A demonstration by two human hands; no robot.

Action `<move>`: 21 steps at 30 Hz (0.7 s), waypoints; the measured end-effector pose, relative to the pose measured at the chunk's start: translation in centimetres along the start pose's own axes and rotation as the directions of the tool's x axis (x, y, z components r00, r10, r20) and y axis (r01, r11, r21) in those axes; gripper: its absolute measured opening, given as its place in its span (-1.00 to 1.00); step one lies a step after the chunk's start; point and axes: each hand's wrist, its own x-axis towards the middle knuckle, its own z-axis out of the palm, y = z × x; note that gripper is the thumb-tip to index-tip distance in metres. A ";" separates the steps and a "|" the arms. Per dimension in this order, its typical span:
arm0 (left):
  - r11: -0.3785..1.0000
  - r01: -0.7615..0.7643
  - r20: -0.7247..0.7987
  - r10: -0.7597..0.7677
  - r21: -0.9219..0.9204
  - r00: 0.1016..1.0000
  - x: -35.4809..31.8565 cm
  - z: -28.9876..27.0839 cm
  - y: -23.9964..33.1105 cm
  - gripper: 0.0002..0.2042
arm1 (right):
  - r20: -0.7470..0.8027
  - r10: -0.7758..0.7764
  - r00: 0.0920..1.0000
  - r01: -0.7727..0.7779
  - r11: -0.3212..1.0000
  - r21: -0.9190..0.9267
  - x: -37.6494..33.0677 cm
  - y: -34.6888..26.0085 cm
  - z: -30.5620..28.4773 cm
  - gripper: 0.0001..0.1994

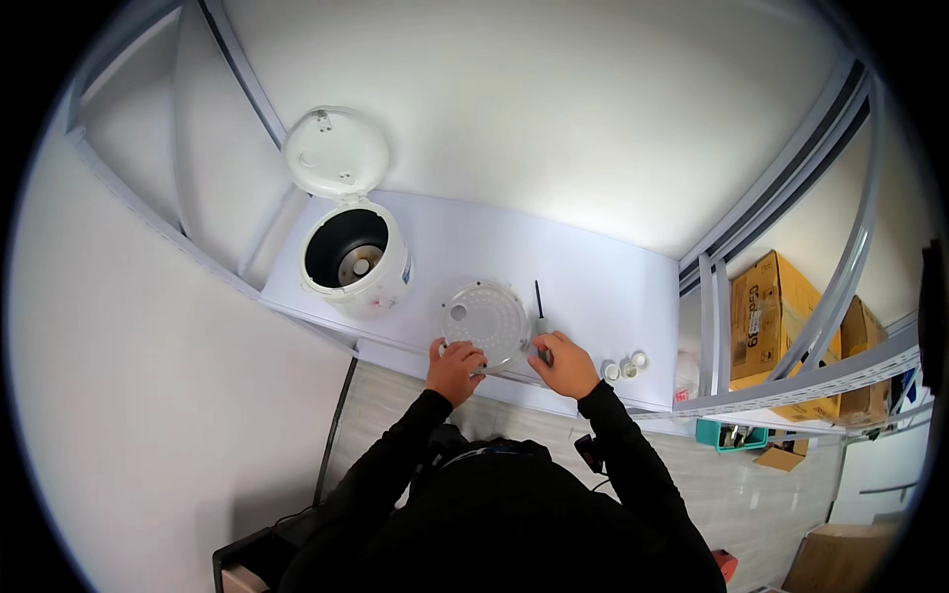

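Note:
A round, pale translucent plate [489,324] with rings of small dots and one larger round hole lies near the table's front edge. My left hand [457,373] grips its near-left rim, fingers bent over the edge. By the right rim, my right hand [568,366] has thumb and fingertips drawn together; whatever they pinch is too small to tell. Beside those fingertips lies a screwdriver [541,324] with a dark shaft pointing away and a grey handle, partly covered by the hand. To the left stands a white rice cooker [381,292], its lid [338,153] raised and its dark inside showing.
Several small white-rimmed round containers [631,368] stand right of my right hand on the white table [603,287]. Grey frame posts [712,321] rise at the table's right end. Beyond them are cardboard boxes [771,316] and a teal basket [712,435].

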 end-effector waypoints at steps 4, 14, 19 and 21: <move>1.000 -0.015 -0.036 0.014 -0.019 0.999 0.5 -1.6 0.4 -0.63 | -0.024 0.055 0.998 -0.052 0.995 0.090 -0.2 0.1 -0.5 -0.62; 0.986 -0.018 -0.015 0.016 -0.165 1.000 2.9 -7.7 2.0 -0.67 | -0.117 -0.145 0.983 0.134 0.987 -0.092 1.2 -2.1 -1.5 -0.22; 0.993 -0.072 -0.058 0.067 -0.094 0.996 3.0 -9.4 2.3 -0.66 | -0.124 -0.212 0.969 0.194 0.970 -0.148 3.2 -3.0 0.3 -0.38; 0.993 -0.079 -0.068 0.073 -0.090 0.995 2.9 -9.9 2.3 -0.65 | -0.172 -0.275 0.946 0.232 0.945 -0.232 4.0 -2.1 1.6 -0.49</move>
